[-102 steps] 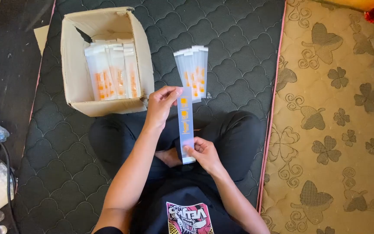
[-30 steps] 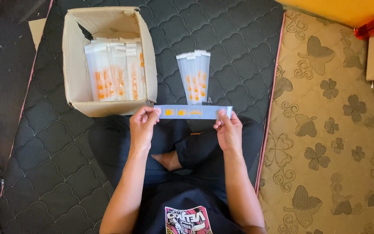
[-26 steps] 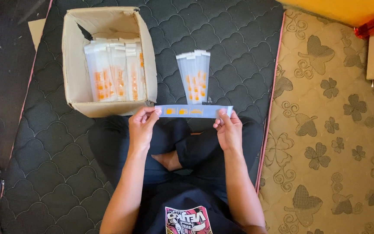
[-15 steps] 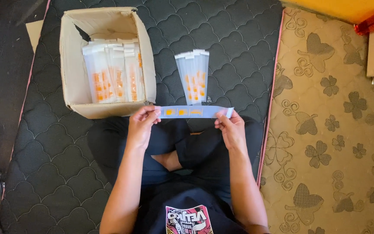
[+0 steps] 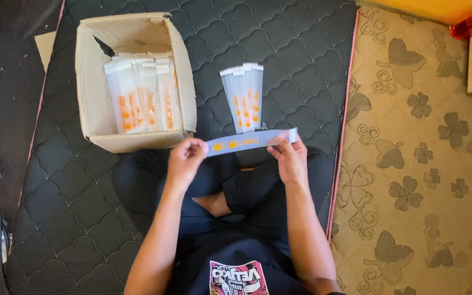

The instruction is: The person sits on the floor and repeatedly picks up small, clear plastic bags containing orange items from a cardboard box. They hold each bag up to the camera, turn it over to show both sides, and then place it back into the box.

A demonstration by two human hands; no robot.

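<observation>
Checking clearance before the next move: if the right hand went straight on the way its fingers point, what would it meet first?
The right hand points up and slightly left past the strip it holds. First in line looks like the small stack of clear sleeves on the dark mat, though depth is hard to judge.

Clear, orange-printed sleeve packets in three places

One packet (image 5: 251, 141) is held level; a stack (image 5: 242, 97) lies beyond it; more are packed upright in the cardboard box (image 5: 95, 104).

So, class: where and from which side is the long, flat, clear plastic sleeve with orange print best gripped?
At its two short ends, one from each side. The long clear plastic sleeve with orange print is thin, floppy and lying level, so end pinches keep it taut, as the left hand and right hand show.
</observation>
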